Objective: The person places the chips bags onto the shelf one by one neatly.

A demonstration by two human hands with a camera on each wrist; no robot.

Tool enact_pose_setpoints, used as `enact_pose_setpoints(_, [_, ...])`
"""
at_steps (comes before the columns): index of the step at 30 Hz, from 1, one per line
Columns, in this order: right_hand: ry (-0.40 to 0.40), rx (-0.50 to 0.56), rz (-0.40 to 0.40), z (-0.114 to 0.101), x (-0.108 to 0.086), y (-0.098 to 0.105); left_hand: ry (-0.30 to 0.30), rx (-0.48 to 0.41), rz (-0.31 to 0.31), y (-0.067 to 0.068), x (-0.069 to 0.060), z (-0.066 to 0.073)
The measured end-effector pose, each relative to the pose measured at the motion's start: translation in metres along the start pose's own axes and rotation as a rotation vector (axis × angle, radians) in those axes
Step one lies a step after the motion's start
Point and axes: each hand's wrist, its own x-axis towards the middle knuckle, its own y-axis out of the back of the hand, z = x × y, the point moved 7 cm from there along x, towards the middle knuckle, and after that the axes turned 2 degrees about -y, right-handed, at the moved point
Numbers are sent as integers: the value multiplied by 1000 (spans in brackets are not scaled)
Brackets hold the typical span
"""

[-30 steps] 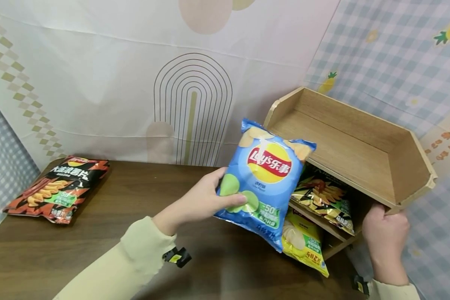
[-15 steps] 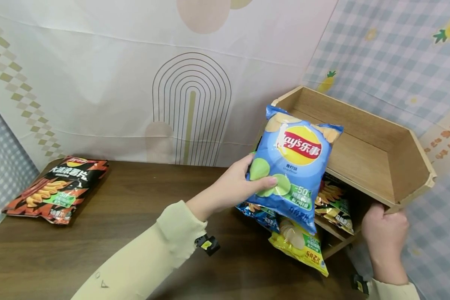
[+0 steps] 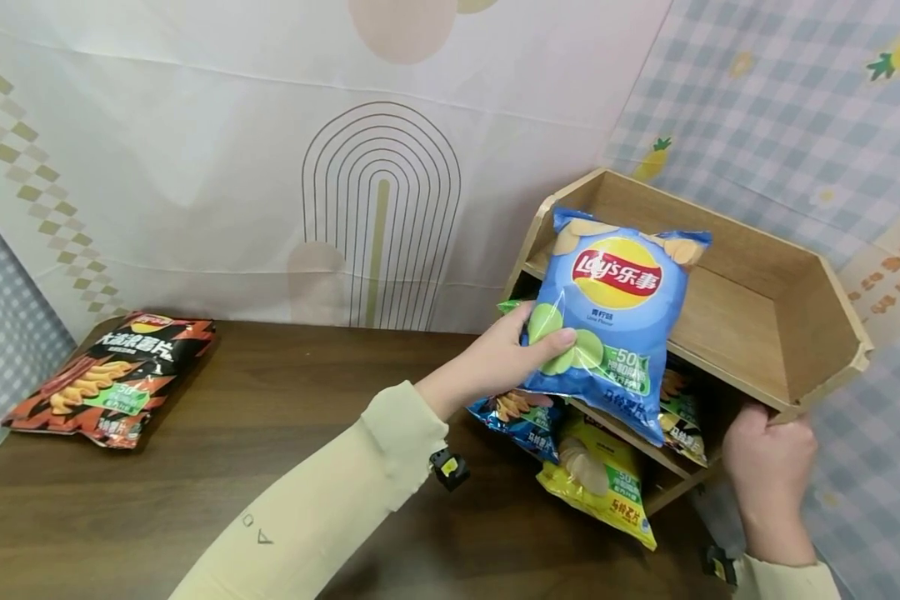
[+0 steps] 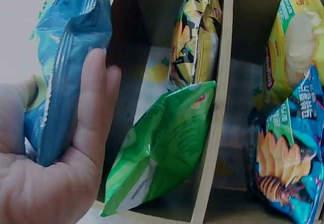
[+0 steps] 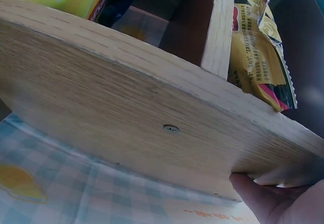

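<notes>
The left hand [image 3: 510, 358] grips a blue chip bag [image 3: 615, 308] by its left edge, thumb on the front, in front of the wooden shelf [image 3: 742, 333]. In the left wrist view a green bag [image 4: 162, 148] and a black-and-gold bag [image 4: 195, 41] stand in one compartment beside the held bag. A yellow bag [image 3: 600, 475] and a dark blue bag [image 3: 521, 425] lie in the lower compartment. The right hand [image 3: 771, 475] grips the shelf's front right corner; its fingers are partly hidden under the top tray.
A black-and-red chip bag [image 3: 112, 379] lies at the far left of the brown table [image 3: 270, 417]. Behind stands a patterned cloth backdrop [image 3: 195, 167], with blue checked cloth [image 3: 757, 125] on the right, behind the shelf.
My left hand has carried the blue bag right and slightly up, over the shelf's front. The dark blue bag in the lower compartment has come into sight. The right hand has stayed at the corner.
</notes>
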Motion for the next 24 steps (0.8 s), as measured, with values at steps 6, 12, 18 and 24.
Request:
enact_pose_setpoints(6, [-10, -7, -3, -1, 0, 0, 88, -109, -20, -1, -2, -7])
enact_pose_setpoints(12, [4, -13, 8, -3, 0, 1, 140, -214, -79, -1, -11, -4])
enact_pose_setpoints(18, [2, -15, 8, -3, -2, 1, 117, -364, -94, 1, -26, 6])
enact_pose_setpoints(24, [-3, -8, 9, -2, -2, 1, 32, -410, -78, 2, -33, 12])
